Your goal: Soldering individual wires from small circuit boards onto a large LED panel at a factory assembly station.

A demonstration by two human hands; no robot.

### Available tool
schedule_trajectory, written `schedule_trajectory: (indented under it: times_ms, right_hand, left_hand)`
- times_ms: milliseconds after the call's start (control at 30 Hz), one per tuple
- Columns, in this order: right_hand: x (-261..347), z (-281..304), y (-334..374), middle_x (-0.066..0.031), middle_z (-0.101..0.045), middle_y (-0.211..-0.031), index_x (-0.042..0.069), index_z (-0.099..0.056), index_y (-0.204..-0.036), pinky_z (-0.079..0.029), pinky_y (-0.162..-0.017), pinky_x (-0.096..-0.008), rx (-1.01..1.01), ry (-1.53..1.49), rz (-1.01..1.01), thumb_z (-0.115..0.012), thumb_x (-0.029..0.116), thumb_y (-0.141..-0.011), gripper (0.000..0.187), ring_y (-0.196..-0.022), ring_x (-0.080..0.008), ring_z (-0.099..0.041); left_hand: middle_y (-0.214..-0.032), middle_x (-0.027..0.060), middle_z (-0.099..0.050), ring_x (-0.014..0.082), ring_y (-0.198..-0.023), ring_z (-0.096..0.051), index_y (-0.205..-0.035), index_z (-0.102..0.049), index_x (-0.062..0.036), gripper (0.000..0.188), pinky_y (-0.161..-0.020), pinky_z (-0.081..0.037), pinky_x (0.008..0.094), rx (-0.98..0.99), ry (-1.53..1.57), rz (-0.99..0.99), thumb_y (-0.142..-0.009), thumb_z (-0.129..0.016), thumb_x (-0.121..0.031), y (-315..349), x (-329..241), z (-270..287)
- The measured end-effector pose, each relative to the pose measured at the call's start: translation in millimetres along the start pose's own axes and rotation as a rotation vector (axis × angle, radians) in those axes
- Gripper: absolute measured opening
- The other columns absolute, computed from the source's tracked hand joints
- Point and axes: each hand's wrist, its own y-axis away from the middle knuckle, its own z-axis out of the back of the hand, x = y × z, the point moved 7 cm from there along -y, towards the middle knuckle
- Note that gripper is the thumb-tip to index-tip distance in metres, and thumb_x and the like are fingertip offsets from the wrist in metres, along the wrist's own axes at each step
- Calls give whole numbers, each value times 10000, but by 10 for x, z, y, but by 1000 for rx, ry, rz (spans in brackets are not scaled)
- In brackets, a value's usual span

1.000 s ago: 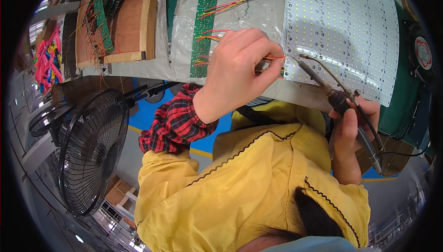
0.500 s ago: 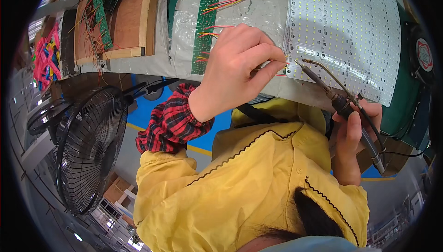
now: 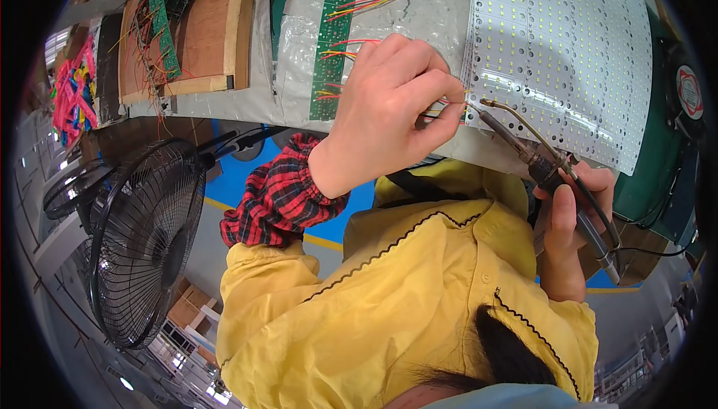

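Note:
My left hand (image 3: 396, 110) is closed in a pinch, with thin wires (image 3: 444, 101) at its fingertips beside the left edge of a white LED board (image 3: 561, 42). How many wires it grips is hidden by the fingers. In my right hand (image 3: 580, 203) is a soldering iron (image 3: 516, 142) with a curved metal tube alongside it. Its tip points up and left, close to the left fingertips at the board's near left corner. Partly behind my left hand lies a long green circuit board strip (image 3: 329, 42) with red, yellow and black wires leading right.
A wooden tray (image 3: 202, 27) at the far left holds green circuit strips (image 3: 159, 20) with tangled wires. A black fan (image 3: 149, 244) stands left of me. At the right edge sits a round black device (image 3: 686, 91). The worktable's near edge (image 3: 292, 121) runs below the boards.
The soldering iron has moved slightly left, bringing its tip nearer my left fingertips. My left hand has shifted a little, and wires now show between its fingers.

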Motion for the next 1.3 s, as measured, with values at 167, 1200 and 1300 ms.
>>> schedule_trajectory:
  times_ms: [167,1200,1300]
  right_hand:
    - [19,121,19,-124,-499,-743,51,-369,-899,-430,-505,-222,-155,-6,121,-539,175,-769,247,-595,-148,-517]
    - [13,435,-87,-113,-520,-721,1,-428,-888,-438,-452,-269,-411,-58,338,-508,130,-741,211,-485,-177,-521]
    - [25,416,-94,-113,-517,-712,3,-429,-884,-435,-453,-263,-398,-56,326,-511,141,-746,212,-483,-173,-519]
  left_hand:
    - [-684,19,-512,174,-656,-479,-667,-558,-82,145,-595,-314,286,2,-3,11,-559,-653,-62,-5,10,-6]
    - [-736,43,-532,201,-700,-532,-782,-574,-63,121,-638,-404,286,168,-5,-40,-666,-601,-41,-179,-33,69]
    - [-730,50,-524,176,-666,-529,-800,-613,-57,137,-570,-420,263,119,101,19,-667,-615,-24,-157,14,55]
